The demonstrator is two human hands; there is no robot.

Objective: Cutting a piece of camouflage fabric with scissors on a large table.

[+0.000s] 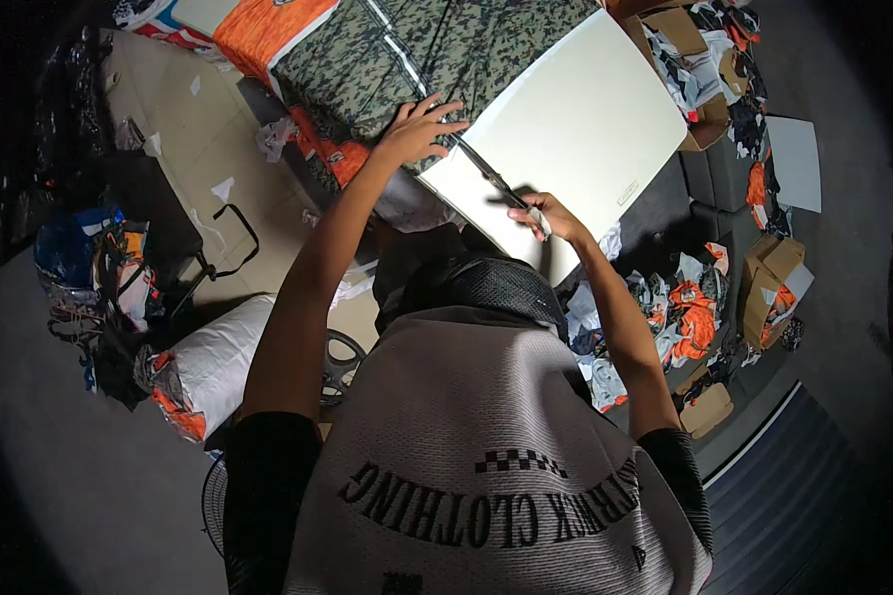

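Observation:
My left hand [419, 134] lies with its fingers spread on a camouflage-patterned fabric [456, 50], beside the pale stripe running across it. In my right hand [554, 218] is a pair of long dark scissors [494, 178]. Their blades point up and left to the fabric's near edge, close to my left fingertips. Whether the blades are apart is hard to make out. Beneath the scissors lies a large white board [590, 114], with the fabric covering its left part.
Orange fabric [273, 35] lies at the far left of the work surface. Cardboard boxes [772, 268] and heaps of fabric scraps [690, 307] sit to the right. On the left are a white roll [223, 357], a chair [139, 228] and filled bags [94, 263].

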